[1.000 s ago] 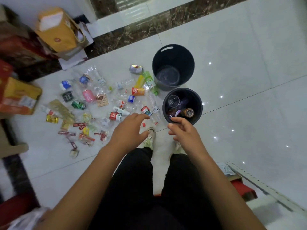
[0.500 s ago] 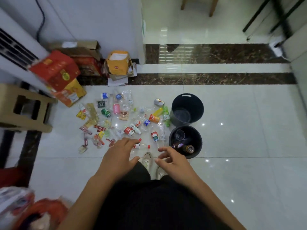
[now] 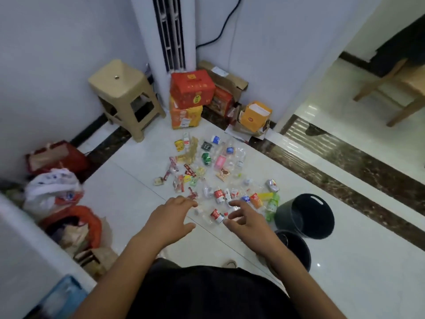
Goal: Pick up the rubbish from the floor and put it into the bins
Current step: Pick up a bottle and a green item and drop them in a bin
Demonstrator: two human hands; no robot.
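Note:
Several bottles, cans and wrappers lie scattered over the white floor tiles, from a yellow packet (image 3: 179, 145) at the back to a red-labelled bottle (image 3: 216, 215) at the front. My left hand (image 3: 171, 218) hovers open just left of that bottle. My right hand (image 3: 246, 221) hovers open just right of it, fingers spread, holding nothing. Two black bins stand to the right: the far bin (image 3: 304, 216) and the near bin (image 3: 296, 247), which my right forearm partly hides. A green bottle (image 3: 272, 204) lies against the far bin.
A beige plastic stool (image 3: 125, 95) stands in the corner beside a tall white air conditioner (image 3: 169, 33). Red and orange cartons (image 3: 189, 97) are stacked behind the rubbish. Full bags (image 3: 53, 192) sit on the left. A dark marble strip (image 3: 333, 171) crosses the floor on the right.
The view has swung up and left, bringing the corner, stool and air conditioner into sight. Both hands have moved from beside the near bin to either side of the red-labelled bottle.

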